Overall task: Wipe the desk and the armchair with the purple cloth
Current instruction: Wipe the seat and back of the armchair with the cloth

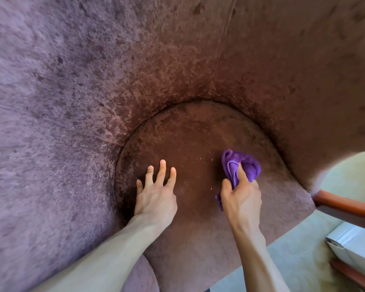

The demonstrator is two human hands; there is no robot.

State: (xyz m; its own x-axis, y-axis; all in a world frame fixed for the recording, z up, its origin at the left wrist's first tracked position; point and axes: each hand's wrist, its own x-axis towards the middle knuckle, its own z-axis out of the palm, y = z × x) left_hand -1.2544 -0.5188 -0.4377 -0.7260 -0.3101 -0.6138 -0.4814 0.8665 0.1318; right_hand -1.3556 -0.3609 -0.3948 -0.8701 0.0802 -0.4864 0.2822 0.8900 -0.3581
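Note:
The armchair (177, 70) fills the view, covered in brownish-purple velvet, with a rounded seat cushion (190, 140) below its curved back. My right hand (241, 199) is closed around the bunched purple cloth (247, 165), which presses on the right part of the seat. To the left of the cloth, my left hand (156, 194) rests flat on the seat with fingers spread and nothing in it. Small pale crumbs dot the cushion between the hands. The desk is not in view.
A reddish wooden rail (343, 205) juts out at the right beside the chair's edge. Pale carpet (293, 256) shows at the lower right, with a white baseboard or box (352, 243) and another wooden piece (354, 275) near the corner.

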